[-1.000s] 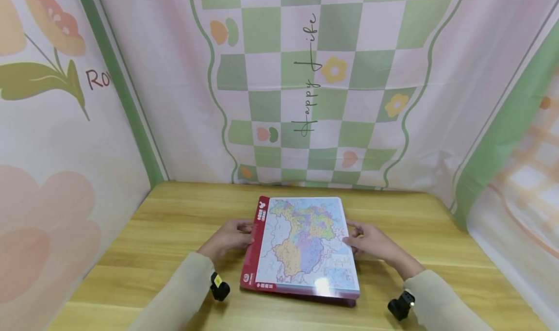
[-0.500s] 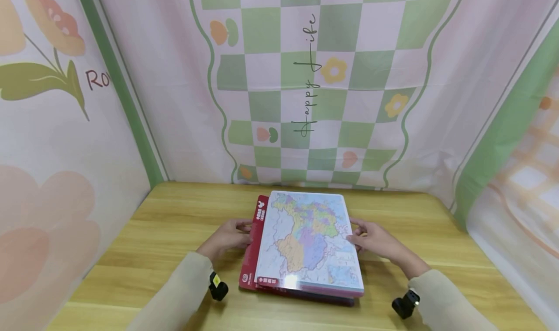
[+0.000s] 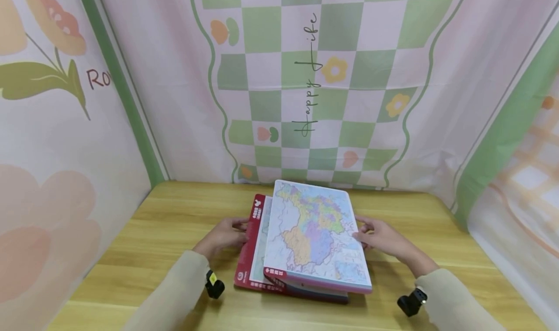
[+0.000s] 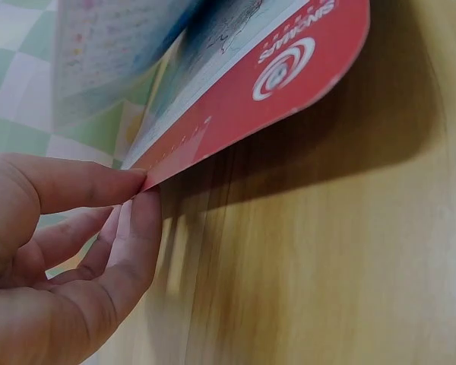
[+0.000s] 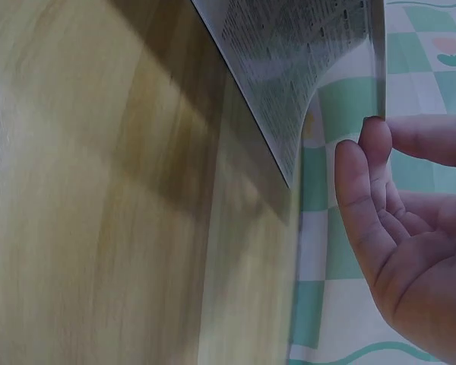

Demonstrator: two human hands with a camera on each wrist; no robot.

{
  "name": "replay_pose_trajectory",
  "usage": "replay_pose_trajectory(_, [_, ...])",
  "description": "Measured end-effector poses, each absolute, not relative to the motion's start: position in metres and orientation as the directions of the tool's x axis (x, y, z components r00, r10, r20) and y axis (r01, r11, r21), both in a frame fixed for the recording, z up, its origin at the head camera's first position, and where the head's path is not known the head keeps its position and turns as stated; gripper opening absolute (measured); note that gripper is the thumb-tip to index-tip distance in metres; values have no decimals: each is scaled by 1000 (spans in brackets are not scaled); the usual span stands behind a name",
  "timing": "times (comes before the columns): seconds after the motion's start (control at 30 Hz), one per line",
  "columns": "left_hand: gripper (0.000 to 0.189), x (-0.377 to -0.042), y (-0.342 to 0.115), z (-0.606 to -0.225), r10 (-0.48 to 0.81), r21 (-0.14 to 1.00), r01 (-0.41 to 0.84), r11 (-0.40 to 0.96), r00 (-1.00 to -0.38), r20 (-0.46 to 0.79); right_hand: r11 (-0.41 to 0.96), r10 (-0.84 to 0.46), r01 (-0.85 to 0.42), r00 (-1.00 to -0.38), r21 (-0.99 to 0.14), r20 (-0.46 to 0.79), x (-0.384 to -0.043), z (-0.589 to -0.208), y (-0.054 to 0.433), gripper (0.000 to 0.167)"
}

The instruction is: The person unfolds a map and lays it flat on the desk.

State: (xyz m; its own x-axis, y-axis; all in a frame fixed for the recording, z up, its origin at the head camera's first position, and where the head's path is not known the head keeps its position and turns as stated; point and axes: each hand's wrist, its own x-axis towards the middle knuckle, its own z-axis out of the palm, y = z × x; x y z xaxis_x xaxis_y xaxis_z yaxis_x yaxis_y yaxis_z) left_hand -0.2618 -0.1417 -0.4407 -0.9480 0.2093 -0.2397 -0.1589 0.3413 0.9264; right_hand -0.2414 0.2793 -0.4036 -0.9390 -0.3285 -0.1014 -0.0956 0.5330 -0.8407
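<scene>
Two glossy maps overlap at the middle of the table. The upper map point(image 3: 314, 234), printed with coloured regions, slants over the lower one, its right side raised. My right hand point(image 3: 386, 243) pinches its right edge between thumb and fingers; the right wrist view shows that raised edge point(image 5: 380, 68) between the fingertips. The lower map point(image 3: 247, 256) has a red band along its left side. Thumb and fingers of my left hand point(image 3: 222, 236) pinch this band, close up in the left wrist view point(image 4: 289, 76). Most of the lower map is hidden by the upper one.
Both maps are over a wooden table point(image 3: 166, 224). A green-and-white checked curtain point(image 3: 301, 103) hangs behind it, with printed fabric point(image 3: 52, 151) at the left side. A small black wrist camera point(image 3: 214, 285) sits on the left sleeve, another point(image 3: 412, 302) on the right.
The upper map has slid right and tilted up with my right hand, uncovering more of the lower map at the left. My left hand has shifted slightly left with the red edge.
</scene>
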Motion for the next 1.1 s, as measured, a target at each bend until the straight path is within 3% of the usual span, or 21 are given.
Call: replay_pose_trajectory(1.1, [62,-261,-178,-437,146,931,-166,324,-964,-222,543,-312,-112,-947,-832,-76,-234,-393,320,73])
